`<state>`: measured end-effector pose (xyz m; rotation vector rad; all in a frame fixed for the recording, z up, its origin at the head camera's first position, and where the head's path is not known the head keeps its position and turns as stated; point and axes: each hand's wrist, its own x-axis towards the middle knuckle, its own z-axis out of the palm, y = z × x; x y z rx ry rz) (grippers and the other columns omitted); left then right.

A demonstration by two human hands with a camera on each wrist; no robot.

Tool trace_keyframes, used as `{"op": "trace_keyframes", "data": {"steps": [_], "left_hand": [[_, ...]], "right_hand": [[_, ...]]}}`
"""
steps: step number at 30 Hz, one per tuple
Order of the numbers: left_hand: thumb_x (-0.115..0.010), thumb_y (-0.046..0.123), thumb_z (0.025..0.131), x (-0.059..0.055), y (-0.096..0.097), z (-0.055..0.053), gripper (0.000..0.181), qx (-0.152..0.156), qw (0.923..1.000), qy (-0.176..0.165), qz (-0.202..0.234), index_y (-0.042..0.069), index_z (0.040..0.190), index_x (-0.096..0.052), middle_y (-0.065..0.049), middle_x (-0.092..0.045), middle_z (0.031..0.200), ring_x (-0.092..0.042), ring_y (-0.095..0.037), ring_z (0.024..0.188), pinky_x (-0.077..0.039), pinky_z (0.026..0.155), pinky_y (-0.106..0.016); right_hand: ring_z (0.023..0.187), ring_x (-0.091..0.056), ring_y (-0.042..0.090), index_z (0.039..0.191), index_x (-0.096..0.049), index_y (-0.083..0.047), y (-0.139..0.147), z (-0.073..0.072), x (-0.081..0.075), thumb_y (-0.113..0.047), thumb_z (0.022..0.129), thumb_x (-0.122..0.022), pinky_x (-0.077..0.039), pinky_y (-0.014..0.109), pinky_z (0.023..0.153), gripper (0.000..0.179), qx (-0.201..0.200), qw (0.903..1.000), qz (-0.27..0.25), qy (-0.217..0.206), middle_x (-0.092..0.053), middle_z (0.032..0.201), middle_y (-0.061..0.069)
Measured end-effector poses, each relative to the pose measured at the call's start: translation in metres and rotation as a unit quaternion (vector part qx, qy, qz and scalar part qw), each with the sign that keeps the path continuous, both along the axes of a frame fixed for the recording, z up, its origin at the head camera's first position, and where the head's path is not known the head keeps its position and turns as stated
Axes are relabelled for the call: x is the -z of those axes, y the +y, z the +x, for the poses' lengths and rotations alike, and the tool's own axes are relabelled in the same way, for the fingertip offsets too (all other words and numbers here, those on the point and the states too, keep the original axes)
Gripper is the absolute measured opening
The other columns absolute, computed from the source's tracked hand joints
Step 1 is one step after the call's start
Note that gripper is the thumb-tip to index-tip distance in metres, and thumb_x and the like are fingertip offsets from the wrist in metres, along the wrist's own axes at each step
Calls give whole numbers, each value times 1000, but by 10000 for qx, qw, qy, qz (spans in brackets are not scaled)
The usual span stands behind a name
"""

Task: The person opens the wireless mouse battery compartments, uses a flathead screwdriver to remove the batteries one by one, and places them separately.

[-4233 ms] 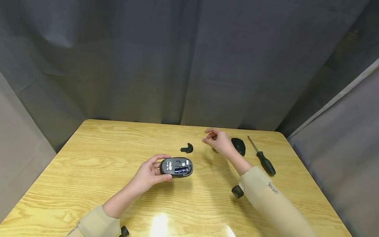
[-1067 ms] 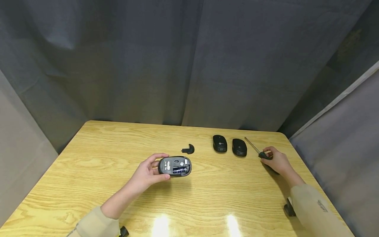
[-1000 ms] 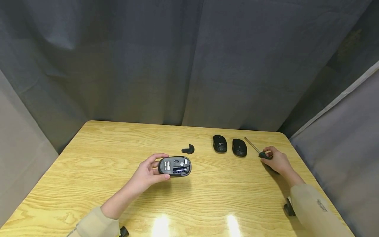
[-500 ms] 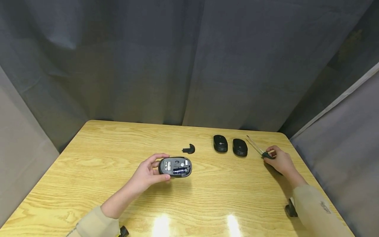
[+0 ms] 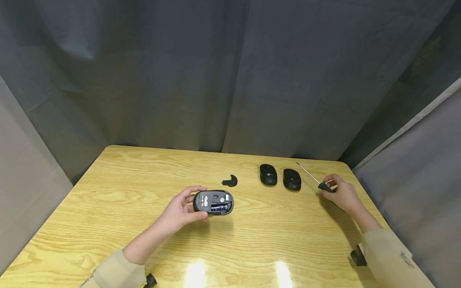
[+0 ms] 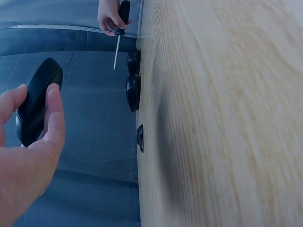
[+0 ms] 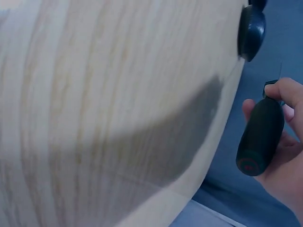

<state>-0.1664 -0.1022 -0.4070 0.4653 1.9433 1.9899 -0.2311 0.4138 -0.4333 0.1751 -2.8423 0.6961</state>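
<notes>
My left hand [image 5: 180, 210] grips a black computer mouse [image 5: 207, 201] by one end, fingers and thumb on its long sides. Its underside faces up, with a dark blue battery [image 5: 219, 207] in the uncovered compartment. Over at the right, my right hand [image 5: 342, 194] pinches a screwdriver [image 7: 261, 135] near the front of its dark green handle. The metal shaft [image 5: 308, 173] points away and to the left. In the left wrist view the screwdriver [image 6: 124, 12] is off the table, as is the held mouse [image 6: 38, 101].
Two more black mice [image 5: 268, 175] [image 5: 291, 179] stand side by side, left of the screwdriver. A small black hooked cover [image 5: 230, 181] lies on the wooden table [image 5: 144, 180] beyond the held mouse. Dark grey curtains [image 5: 180, 80] hang behind the table's far edge.
My right hand has gone from near the two mice to the screwdriver, taken hold of its handle and lifted it off the table. The left hand with the mouse has barely moved.
</notes>
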Motion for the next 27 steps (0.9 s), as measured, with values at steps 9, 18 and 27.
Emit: {"op": "trace_keyframes", "data": {"steps": [9, 18, 27], "left_hand": [[-73, 3, 80, 0, -1, 0, 68, -37, 9999, -104, -75, 9, 137, -38, -28, -53, 125, -63, -38, 93, -58, 79, -37], [-71, 1, 80, 1, -2, -2, 67, -53, 9995, -264, 136, 11, 138, -39, -29, -49, 128, -66, -28, 92, -58, 79, -39], [-68, 0, 82, 2, -4, -3, 69, 195, 9984, -298, 437, 10, 141, -33, -32, -44, 129, -65, -43, 93, -59, 76, -38]], "right_hand": [[74, -65, 26, 108, -55, -3, -12, 5, -20, -9, 79, -74, -48, 22, 52, 34, -157, 9996, -157, 151, -61, 95, 14], [74, -62, 18, 106, -58, -3, -25, 9, -40, -12, 80, -74, -49, 21, 55, 32, -400, 9987, -324, 56, -62, 97, 15], [70, -62, 4, 104, -61, -6, -41, 12, -53, -13, 79, -76, -50, 18, 56, 30, -622, 9972, -272, 322, -64, 93, 12]]}}
